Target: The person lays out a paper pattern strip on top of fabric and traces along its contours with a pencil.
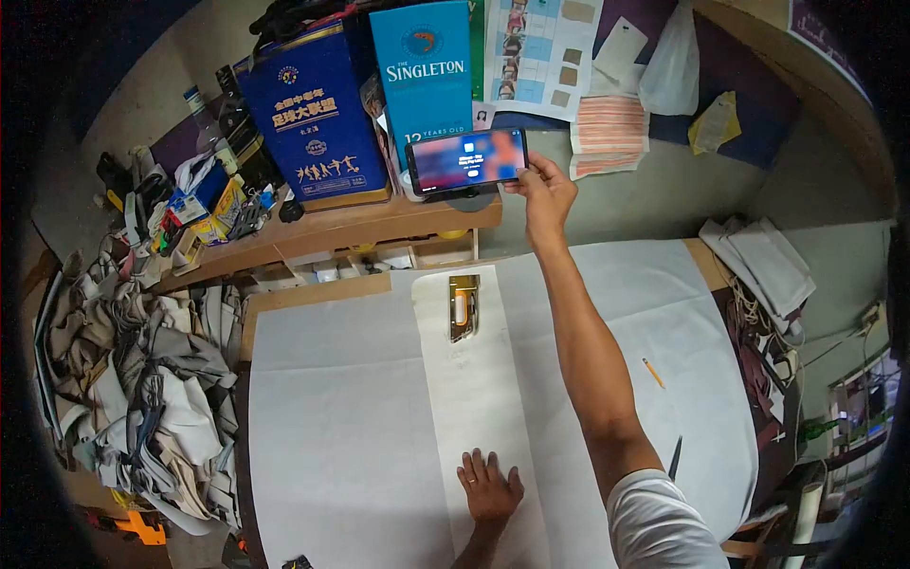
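Note:
My left hand point(490, 488) lies flat, fingers spread, on a long cream strip point(474, 408) that runs up the middle of a pale grey sheet point(332, 417). My right arm reaches up to the shelf, where my right hand point(550, 199) pinches the right end of a smartphone point(466, 163). The phone is sideways with its screen lit; a blurred picture with small white text shows on it. At the far end of the strip sits a metal tool that looks like a staple gun point(464, 308), well away from both hands.
A yellow pencil point(654, 373) and a dark pointed tool point(675, 458), partly behind my sleeve, lie on the right. Fabric scraps point(152, 398) are heaped at left. The wooden shelf point(332, 232) bears a blue box point(313, 123), a teal Singleton box point(424, 71) and bottles. Folded material point(758, 270) hangs over the right corner.

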Demonstrator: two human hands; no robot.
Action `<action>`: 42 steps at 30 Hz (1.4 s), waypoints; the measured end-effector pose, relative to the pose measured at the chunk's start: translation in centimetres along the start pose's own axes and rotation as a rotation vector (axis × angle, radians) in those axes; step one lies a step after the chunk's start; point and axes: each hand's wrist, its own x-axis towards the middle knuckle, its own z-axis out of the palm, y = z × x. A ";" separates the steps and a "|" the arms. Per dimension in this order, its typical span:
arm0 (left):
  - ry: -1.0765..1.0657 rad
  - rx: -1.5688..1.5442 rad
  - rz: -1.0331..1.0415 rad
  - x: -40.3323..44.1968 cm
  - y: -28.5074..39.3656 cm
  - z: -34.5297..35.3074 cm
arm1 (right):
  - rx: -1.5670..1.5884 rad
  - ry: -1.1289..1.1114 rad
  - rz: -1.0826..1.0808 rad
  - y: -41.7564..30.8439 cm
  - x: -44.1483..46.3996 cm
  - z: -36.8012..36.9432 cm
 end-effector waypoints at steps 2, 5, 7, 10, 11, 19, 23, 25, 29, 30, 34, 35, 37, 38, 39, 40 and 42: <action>-0.020 0.010 -0.005 0.0 0.0 -0.1 | -0.041 0.012 -0.007 0.0 0.1 0.0; -0.039 0.012 -0.014 0.0 0.1 -0.2 | -0.072 0.026 -0.010 0.2 0.2 0.0; -0.041 0.006 -0.019 0.0 0.1 -0.3 | -0.068 0.024 -0.001 0.2 0.2 -0.1; -0.070 0.042 -0.021 0.0 0.1 -0.5 | -0.036 0.038 -0.001 0.0 -0.5 -0.6; -0.070 0.027 -0.030 0.0 0.1 -0.5 | -0.007 0.056 -0.011 -0.3 -1.2 -1.2; -0.036 -0.021 -0.056 -0.1 0.4 -0.7 | -0.608 0.223 0.270 -0.4 -24.9 -23.0; 0.065 -0.007 -0.015 -0.8 0.0 0.6 | -1.026 0.319 0.289 -7.4 -40.7 -35.3; 0.064 0.025 0.004 -0.9 0.1 0.4 | -1.214 0.293 0.278 -13.1 -46.0 -38.1; 0.099 0.048 0.034 -1.3 0.0 0.9 | -1.492 -0.091 0.257 -19.6 -52.0 -41.1; 0.102 0.048 0.038 -1.4 -0.2 1.2 | -1.439 -0.124 0.229 -20.1 -52.5 -40.3; 0.049 0.086 0.028 -1.9 -0.3 1.5 | -1.115 -0.356 0.463 -21.0 -56.5 -33.7; 0.065 0.092 0.019 -2.0 -0.4 1.8 | -1.060 -0.459 0.478 -20.9 -57.8 -32.4; -0.015 0.138 0.030 -2.3 -0.6 2.0 | -1.106 -0.840 0.225 -20.8 -60.5 -30.6; -0.003 0.149 0.025 -2.4 -0.4 1.6 | -1.142 -0.949 0.201 -20.5 -62.1 -29.8; -0.074 0.151 0.007 -2.6 0.0 1.0 | -1.176 -1.058 0.180 -21.3 -62.7 -28.1; -0.146 0.152 -0.013 -3.3 0.4 0.4 | -1.195 -1.162 0.306 -22.4 -62.9 -27.0; -0.214 0.152 -0.033 -5.6 1.1 -1.3 | -1.233 -1.202 0.269 -22.2 -64.0 -26.5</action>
